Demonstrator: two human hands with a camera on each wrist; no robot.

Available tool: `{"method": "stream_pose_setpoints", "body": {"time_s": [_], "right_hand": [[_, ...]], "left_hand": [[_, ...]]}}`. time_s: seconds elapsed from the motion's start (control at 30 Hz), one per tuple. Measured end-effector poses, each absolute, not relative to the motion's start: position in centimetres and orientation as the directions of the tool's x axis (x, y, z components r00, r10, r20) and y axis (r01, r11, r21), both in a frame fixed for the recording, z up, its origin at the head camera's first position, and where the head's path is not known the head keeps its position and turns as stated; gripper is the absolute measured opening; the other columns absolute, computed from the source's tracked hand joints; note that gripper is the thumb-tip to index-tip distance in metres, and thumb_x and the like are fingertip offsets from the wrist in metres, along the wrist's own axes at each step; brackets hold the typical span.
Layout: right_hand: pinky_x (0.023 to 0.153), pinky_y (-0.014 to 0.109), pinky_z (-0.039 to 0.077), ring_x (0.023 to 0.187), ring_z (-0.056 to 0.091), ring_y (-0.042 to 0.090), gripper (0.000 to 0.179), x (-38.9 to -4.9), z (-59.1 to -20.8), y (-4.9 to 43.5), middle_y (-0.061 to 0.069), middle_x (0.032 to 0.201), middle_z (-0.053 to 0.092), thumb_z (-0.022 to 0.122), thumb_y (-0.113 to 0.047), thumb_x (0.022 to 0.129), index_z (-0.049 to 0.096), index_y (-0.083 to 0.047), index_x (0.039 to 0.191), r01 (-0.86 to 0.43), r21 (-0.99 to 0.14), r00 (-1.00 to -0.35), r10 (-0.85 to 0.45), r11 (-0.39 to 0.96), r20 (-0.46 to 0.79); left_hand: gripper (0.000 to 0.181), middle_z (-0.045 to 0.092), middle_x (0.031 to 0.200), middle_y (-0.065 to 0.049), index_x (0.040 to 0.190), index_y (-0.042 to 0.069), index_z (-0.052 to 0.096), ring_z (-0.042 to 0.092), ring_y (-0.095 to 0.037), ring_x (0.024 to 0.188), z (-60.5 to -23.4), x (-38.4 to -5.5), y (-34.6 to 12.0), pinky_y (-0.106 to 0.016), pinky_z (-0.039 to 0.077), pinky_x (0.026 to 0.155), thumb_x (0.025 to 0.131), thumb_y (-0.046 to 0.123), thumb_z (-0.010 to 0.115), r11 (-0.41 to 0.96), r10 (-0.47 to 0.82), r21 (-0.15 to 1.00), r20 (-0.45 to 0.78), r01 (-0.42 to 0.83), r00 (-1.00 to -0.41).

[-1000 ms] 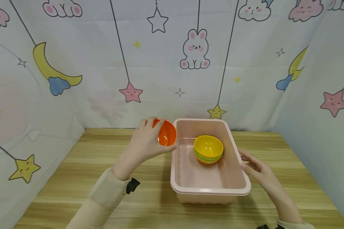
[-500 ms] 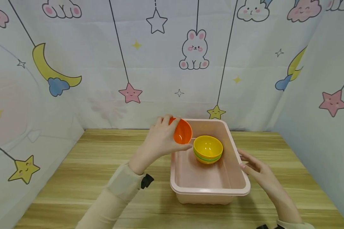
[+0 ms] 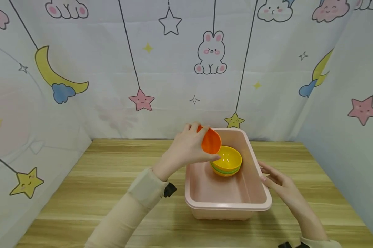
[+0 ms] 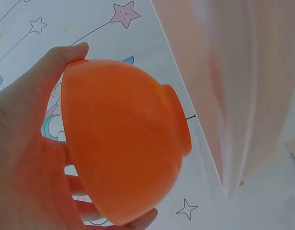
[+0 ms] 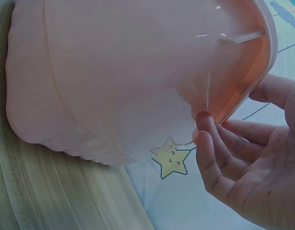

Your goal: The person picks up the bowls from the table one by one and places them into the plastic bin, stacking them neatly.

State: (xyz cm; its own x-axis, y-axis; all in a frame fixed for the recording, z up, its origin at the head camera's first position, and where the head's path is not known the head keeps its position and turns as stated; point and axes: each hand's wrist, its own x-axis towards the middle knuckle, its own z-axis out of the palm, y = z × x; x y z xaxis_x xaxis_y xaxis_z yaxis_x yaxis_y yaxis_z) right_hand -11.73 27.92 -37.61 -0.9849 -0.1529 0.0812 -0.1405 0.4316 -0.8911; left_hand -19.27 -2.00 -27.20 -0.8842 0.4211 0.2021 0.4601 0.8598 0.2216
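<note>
My left hand (image 3: 186,146) grips an orange bowl (image 3: 211,141) by its rim, thumb on one side and fingers on the other. The bowl is tilted on its side above the pink plastic bin (image 3: 228,206), overlapping the stacked bowls in the head view. In the left wrist view the orange bowl (image 4: 123,139) shows its outside and foot ring. Inside the bin stands a stack of bowls: a yellow bowl (image 3: 231,159) on top, a green one (image 3: 226,172) under it, and a yellow-orange one lowest. My right hand (image 3: 281,182) pinches the bin's right rim, fingertips tucked beneath it (image 5: 204,122).
The bin stands on a wood-grain table (image 3: 118,165), toward the back. Behind and to both sides hangs a white cloth (image 3: 112,69) printed with stars, moons and a rabbit. The bin's front half shows bare floor.
My left hand has carried the orange bowl rightward, from beside the bin's left rim to over the inside, up against the stack in view. The right hand stays on the rim.
</note>
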Motion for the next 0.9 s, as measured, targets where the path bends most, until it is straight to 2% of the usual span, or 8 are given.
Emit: {"method": "stream_pose_setpoints", "body": {"time_s": [0.13, 0.4, 0.47, 0.6, 0.7, 0.8, 0.9], "right_hand": [[0.086, 0.015, 0.050, 0.105, 0.057, -0.010, 0.053, -11.8, -37.6, 27.9, 0.017, 0.139, 0.050, 0.052, -0.027, 0.100, 0.036, -0.014, 0.149, -0.127, -0.891, -0.987, -0.146, 0.436, 0.069], [0.086, 0.017, 0.050, 0.104, 0.058, -0.008, 0.053, -11.8, -37.7, 28.0, 0.003, 0.135, 0.054, 0.052, -0.026, 0.100, 0.036, -0.014, 0.149, -0.132, -0.895, -0.986, -0.149, 0.426, 0.075], [0.085, 0.017, 0.050, 0.104, 0.058, -0.007, 0.053, -11.8, -37.7, 28.0, 0.005, 0.135, 0.054, 0.052, -0.026, 0.100, 0.036, -0.015, 0.149, -0.135, -0.896, -0.985, -0.152, 0.423, 0.077], [0.086, 0.017, 0.050, 0.105, 0.058, -0.008, 0.052, -11.8, -37.7, 28.0, 0.018, 0.139, 0.050, 0.051, -0.026, 0.100, 0.036, -0.015, 0.149, -0.139, -0.895, -0.984, -0.158, 0.423, 0.078], [0.086, 0.016, 0.050, 0.105, 0.057, -0.009, 0.053, -11.8, -37.6, 27.9, 0.023, 0.140, 0.047, 0.051, -0.026, 0.100, 0.035, -0.014, 0.149, -0.141, -0.895, -0.984, -0.160, 0.423, 0.080], [0.086, 0.016, 0.050, 0.105, 0.058, -0.008, 0.053, -11.8, -37.6, 27.9, 0.023, 0.139, 0.048, 0.051, -0.025, 0.100, 0.036, -0.014, 0.149, -0.147, -0.894, -0.983, -0.160, 0.423, 0.085], [0.086, 0.016, 0.050, 0.105, 0.058, -0.008, 0.052, -11.8, -37.6, 27.9, 0.017, 0.137, 0.052, 0.051, -0.024, 0.100, 0.036, -0.013, 0.149, -0.154, -0.893, -0.982, -0.161, 0.422, 0.093]], "left_hand": [[0.093, 0.042, 0.141, -0.009, 0.144, 0.021, 0.042, 0.041, -0.028, 0.124, -26.8, -19.7, -1.2, -0.051, 0.050, 0.091, 0.070, 0.070, 0.068, 0.853, 0.437, 0.233, 0.171, 0.467, -0.883], [0.090, 0.040, 0.142, -0.010, 0.144, 0.023, 0.042, 0.042, -0.027, 0.123, -26.6, -20.8, 0.6, -0.048, 0.049, 0.095, 0.071, 0.071, 0.065, 0.844, 0.481, 0.215, 0.099, 0.491, -0.871], [0.090, 0.041, 0.142, -0.010, 0.144, 0.024, 0.042, 0.043, -0.027, 0.123, -26.7, -21.1, 0.9, -0.048, 0.048, 0.094, 0.071, 0.072, 0.064, 0.845, 0.486, 0.206, 0.089, 0.493, -0.870], [0.090, 0.043, 0.139, -0.009, 0.143, 0.025, 0.043, 0.043, -0.025, 0.121, -26.8, -21.6, 1.5, -0.047, 0.049, 0.092, 0.071, 0.075, 0.062, 0.847, 0.484, 0.205, 0.080, 0.490, -0.871], [0.088, 0.046, 0.134, -0.008, 0.140, 0.025, 0.046, 0.044, -0.023, 0.117, -26.8, -21.9, 1.8, -0.046, 0.049, 0.087, 0.070, 0.075, 0.063, 0.843, 0.483, 0.228, 0.080, 0.487, -0.872], [0.085, 0.048, 0.130, -0.007, 0.138, 0.025, 0.048, 0.044, -0.023, 0.113, -26.9, -22.3, 2.1, -0.045, 0.049, 0.085, 0.070, 0.074, 0.064, 0.838, 0.483, 0.246, 0.081, 0.487, -0.872], [0.085, 0.049, 0.127, -0.007, 0.138, 0.024, 0.049, 0.044, -0.023, 0.111, -27.0, -22.6, 2.5, -0.044, 0.049, 0.085, 0.071, 0.074, 0.064, 0.833, 0.488, 0.252, 0.081, 0.492, -0.869]]}}
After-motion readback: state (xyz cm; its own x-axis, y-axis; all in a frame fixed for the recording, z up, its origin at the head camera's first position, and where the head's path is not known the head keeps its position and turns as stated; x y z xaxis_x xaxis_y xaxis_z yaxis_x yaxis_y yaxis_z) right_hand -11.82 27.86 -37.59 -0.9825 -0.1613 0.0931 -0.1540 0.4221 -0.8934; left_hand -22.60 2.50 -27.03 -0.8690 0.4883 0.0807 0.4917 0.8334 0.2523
